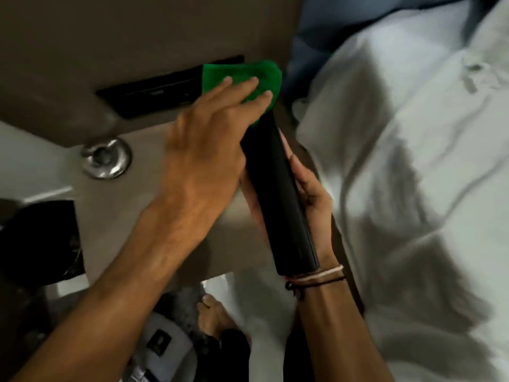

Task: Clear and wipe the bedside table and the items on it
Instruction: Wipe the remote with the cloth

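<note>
White bedding [413, 188], rumpled, fills the right side of our view; the beige bedside table [154, 216] sits just left of it, under a padded brown wall panel [110, 37] w/ one black recessed slot [154, 89]. One black box-like container [38, 241] stands at the table's left edge; contents too dark for us to make out. We hold one long, flat black item [278, 194], prob. a folder or case, edge-up above the table's right side, next to the bed. Our right hand [311, 197] grips it from the bed side, fingers curled round its edge; two thin bands on that wrist. Our left hand [203, 150] presses one green cloth [242, 78] onto the item's far end, fingers spread flat over the cloth. One round chrome fitting [106, 158] sits on the table near the wall. Below, one bare foot [214, 312] on the pale floor beside a white slipper [162, 343] bearing a small dark logo, unreadable through blur.
</note>
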A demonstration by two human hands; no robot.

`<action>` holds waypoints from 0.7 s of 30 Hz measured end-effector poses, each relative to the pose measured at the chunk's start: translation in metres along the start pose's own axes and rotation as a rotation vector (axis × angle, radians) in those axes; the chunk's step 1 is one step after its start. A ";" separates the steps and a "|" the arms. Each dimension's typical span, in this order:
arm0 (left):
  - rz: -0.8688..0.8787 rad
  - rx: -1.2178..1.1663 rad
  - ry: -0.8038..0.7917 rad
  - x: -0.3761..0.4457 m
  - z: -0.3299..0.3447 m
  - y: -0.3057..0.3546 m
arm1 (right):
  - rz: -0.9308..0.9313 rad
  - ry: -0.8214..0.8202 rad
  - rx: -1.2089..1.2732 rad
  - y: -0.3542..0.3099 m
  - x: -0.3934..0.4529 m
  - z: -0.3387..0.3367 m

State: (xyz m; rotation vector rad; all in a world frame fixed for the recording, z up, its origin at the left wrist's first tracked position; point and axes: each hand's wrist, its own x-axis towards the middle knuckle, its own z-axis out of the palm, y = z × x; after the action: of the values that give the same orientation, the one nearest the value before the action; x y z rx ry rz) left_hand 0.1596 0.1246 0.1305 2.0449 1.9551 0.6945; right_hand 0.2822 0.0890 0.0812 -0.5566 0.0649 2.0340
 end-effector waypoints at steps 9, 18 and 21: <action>-0.117 -0.148 -0.278 -0.080 -0.041 -0.089 | 0.007 0.318 -0.154 0.104 0.090 0.014; -0.214 -0.416 -0.180 -0.113 -0.103 -0.137 | 0.289 0.326 -0.460 0.103 0.127 -0.006; -0.249 -0.273 -0.022 -0.086 -0.093 -0.148 | 0.390 0.385 -0.563 0.106 0.117 -0.014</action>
State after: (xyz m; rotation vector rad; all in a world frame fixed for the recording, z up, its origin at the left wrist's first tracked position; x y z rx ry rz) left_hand -0.0146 0.0380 0.1256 1.6117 1.9354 0.8244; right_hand 0.1503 0.1264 0.0016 -1.3755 -0.1898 2.2933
